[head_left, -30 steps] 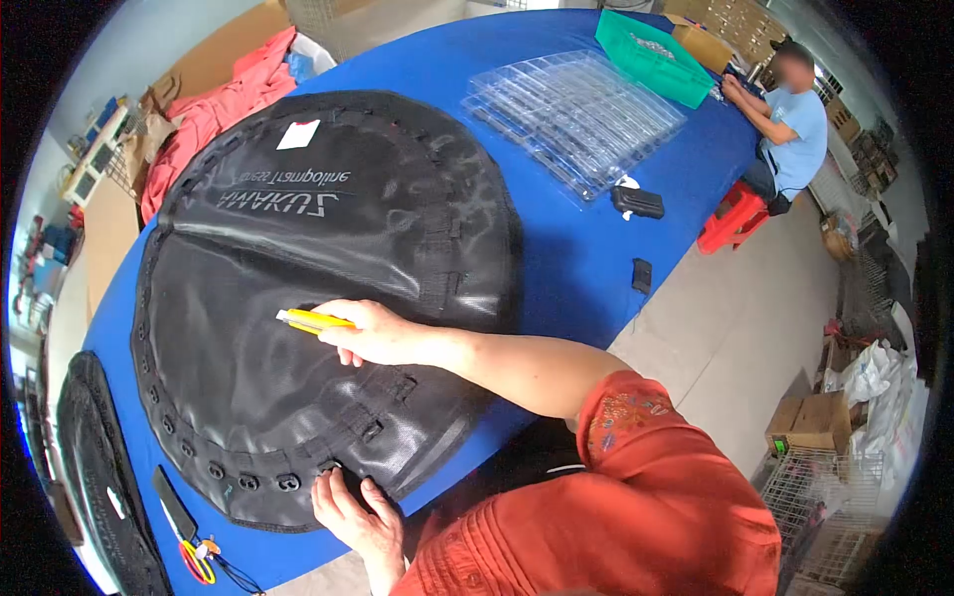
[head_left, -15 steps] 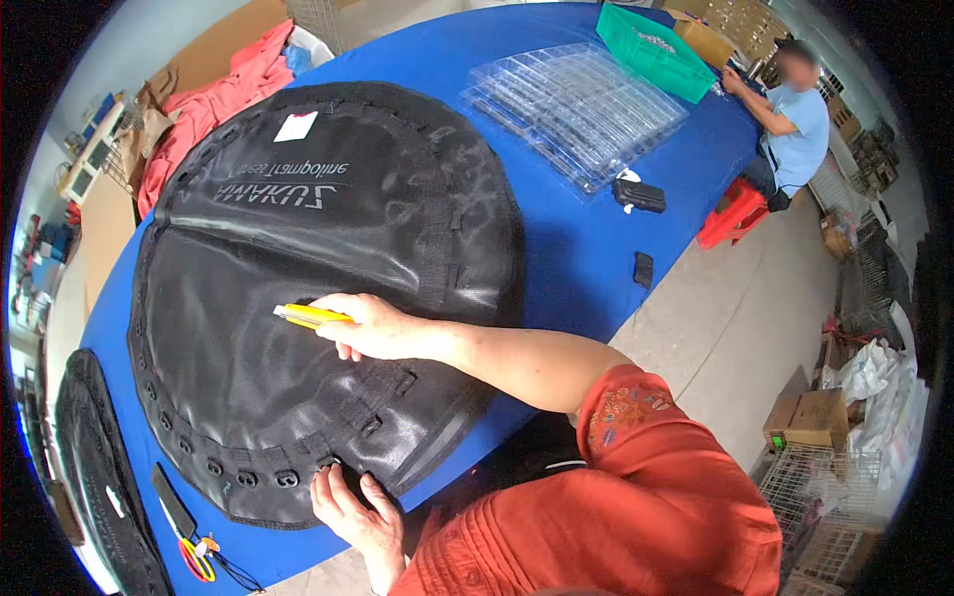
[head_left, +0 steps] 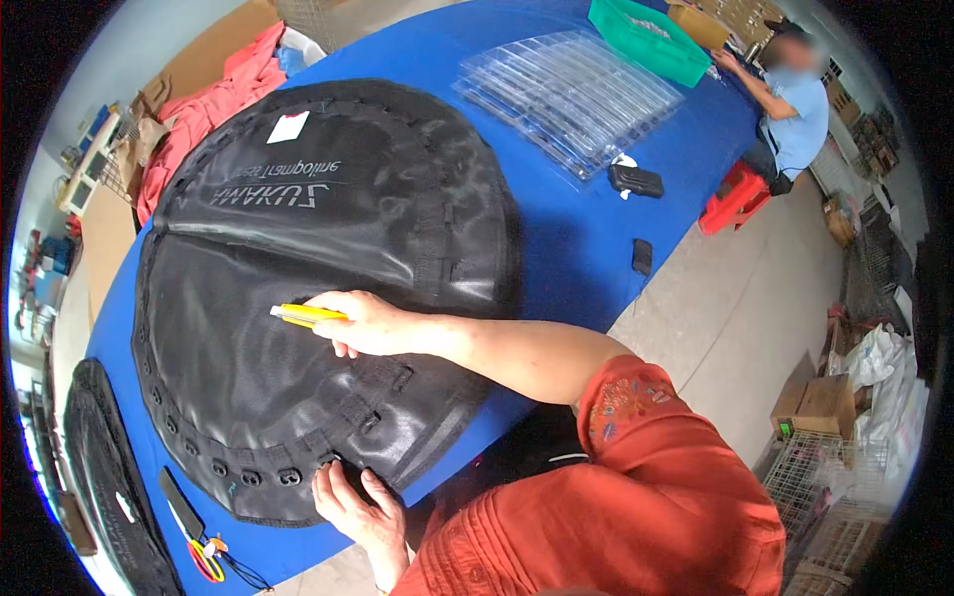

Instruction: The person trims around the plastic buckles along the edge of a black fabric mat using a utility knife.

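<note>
A large round black trampoline mat [head_left: 258, 368] lies on the blue table [head_left: 566, 268], with printed lettering, a white label [head_left: 288, 127] and loops around its edge. My right hand [head_left: 363, 323] is closed around a yellow cutter [head_left: 309, 314] above the middle of the mat, the cutter's tip pointing left. At the mat's near edge, my left hand [head_left: 360, 505] rests with its fingers apart, its fingertips touching the edge beside a black loop. Whether those fingertips pinch anything small is hard to see, but no held object shows.
Scissors [head_left: 206, 558] and a second black mat [head_left: 109, 477] lie at the left. Clear plastic strips [head_left: 571, 99], a green bin [head_left: 651, 42] and a black case [head_left: 636, 181] are farther off. A person [head_left: 790, 104] sits on a red stool [head_left: 735, 199].
The view has shifted slightly. Both hands hold nearly the same places on the mat. The seated person's arms and head have moved a little.
</note>
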`<state>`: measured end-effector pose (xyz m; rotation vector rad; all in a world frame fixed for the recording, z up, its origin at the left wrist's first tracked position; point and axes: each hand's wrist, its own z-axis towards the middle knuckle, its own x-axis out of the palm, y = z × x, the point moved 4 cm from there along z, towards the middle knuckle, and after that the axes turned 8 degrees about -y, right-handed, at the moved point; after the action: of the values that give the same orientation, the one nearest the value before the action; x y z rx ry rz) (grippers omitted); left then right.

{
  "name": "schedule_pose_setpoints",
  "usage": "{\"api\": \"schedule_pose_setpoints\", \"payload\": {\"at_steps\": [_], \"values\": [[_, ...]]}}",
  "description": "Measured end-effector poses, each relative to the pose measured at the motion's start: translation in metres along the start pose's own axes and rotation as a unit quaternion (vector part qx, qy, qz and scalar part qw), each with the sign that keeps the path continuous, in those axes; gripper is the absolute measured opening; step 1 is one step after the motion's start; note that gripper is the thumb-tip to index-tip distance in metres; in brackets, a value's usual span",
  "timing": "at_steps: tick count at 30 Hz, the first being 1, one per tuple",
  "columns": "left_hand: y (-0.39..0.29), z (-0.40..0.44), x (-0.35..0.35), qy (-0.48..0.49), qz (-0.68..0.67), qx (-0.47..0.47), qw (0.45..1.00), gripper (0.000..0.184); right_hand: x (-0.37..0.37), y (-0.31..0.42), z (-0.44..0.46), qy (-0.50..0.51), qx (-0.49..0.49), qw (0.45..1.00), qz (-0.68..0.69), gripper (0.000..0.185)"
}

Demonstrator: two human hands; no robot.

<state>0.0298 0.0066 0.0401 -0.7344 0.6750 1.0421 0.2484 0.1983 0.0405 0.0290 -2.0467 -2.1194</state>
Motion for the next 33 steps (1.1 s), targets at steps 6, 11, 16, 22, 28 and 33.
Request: {"api": "schedule_pose_setpoints", "payload": {"at_steps": [6, 11, 16, 22, 28, 33], "values": [[-0.001, 0.001, 0.000, -0.008, -0.005, 0.004, 1.000, 0.045, 0.001, -0.002, 0.001, -0.003, -0.003, 1.000, 0.002, 0.040], [-0.001, 0.001, 0.000, -0.011, -0.008, 0.011, 1.000, 0.044, 0.001, -0.006, 0.003, 0.005, 0.006, 1.000, -0.004, 0.042], [0.002, -0.001, 0.002, -0.007, -0.007, 0.010, 1.000, 0.044, 0.003, -0.011, 0.005, -0.021, -0.011, 0.999, 0.031, 0.038], [-0.001, 0.002, 0.000, 0.001, -0.005, 0.004, 1.000, 0.045, 0.003, -0.012, 0.006, -0.022, -0.005, 1.000, 0.019, 0.038], [0.002, -0.001, 0.002, -0.012, -0.003, 0.012, 1.000, 0.045, 0.001, -0.005, 0.002, 0.007, 0.009, 1.000, -0.014, 0.043], [0.002, -0.001, 0.002, -0.012, -0.004, 0.012, 1.000, 0.045, 0.000, -0.004, 0.002, 0.000, 0.007, 1.000, -0.012, 0.043]]}}
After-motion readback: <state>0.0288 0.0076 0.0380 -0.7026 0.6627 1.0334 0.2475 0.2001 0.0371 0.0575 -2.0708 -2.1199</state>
